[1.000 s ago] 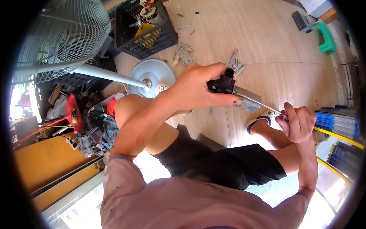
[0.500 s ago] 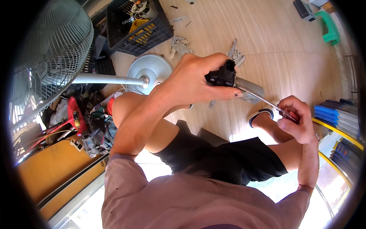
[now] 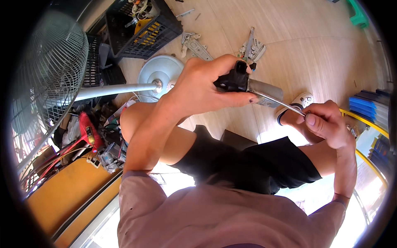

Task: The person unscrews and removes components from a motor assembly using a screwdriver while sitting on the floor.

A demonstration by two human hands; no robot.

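Note:
In the middle, my left hand (image 3: 201, 84) is closed around a small motor assembly (image 3: 231, 83) with a black plastic end and a silver cylindrical metal body, thumb along the side. My right hand (image 3: 328, 124) is wrapped round a screwdriver (image 3: 281, 103); its long metal shaft reaches diagonally along the silver body toward the black housing, and the tip's exact contact is unclear. The screwdriver's handle is mostly hidden in my fingers. The motor is held above the floor (image 3: 289, 60), in front of my knees.
A fan (image 3: 47, 78) with round base (image 3: 147, 70) stands left, near a black crate (image 3: 124, 47). Metal brackets (image 3: 196, 45) lie on the floor. Left are cluttered tools (image 3: 93, 134) and an orange board (image 3: 62, 190); right are blue boxes (image 3: 364, 107) and a green stool (image 3: 358, 18).
My right fingers have rolled round the screwdriver handle, turning the thumb upward, and that hand sits slightly farther right. The whole view has shifted, with the crate and fan moving leftward and up.

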